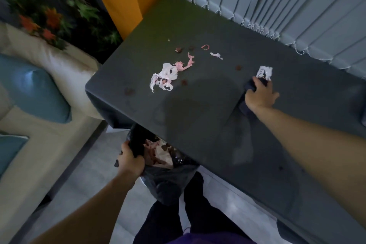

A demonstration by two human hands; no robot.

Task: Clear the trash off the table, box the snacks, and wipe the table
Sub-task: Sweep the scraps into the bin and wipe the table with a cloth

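- On the desk (198, 117), near its far middle, torn white and pink wrappers (164, 77) are lying uncollected, with a pink ring (205, 47) and a small scrap (216, 55) to their right, so trash clearing is looking only partly done.
- Farther right, a white wrapper (264, 72) is sitting just beyond the right hand (261, 95), which is gripping a dark cloth (250, 86) against the desk.
- At the near-left edge, the left hand (130, 161) is clutching the rim of a black trash bag (164, 180) already holding wrappers.
- Brown snack pieces (179, 49) are lying loose with no box showing; boxing and most of the wiping are looking undone.
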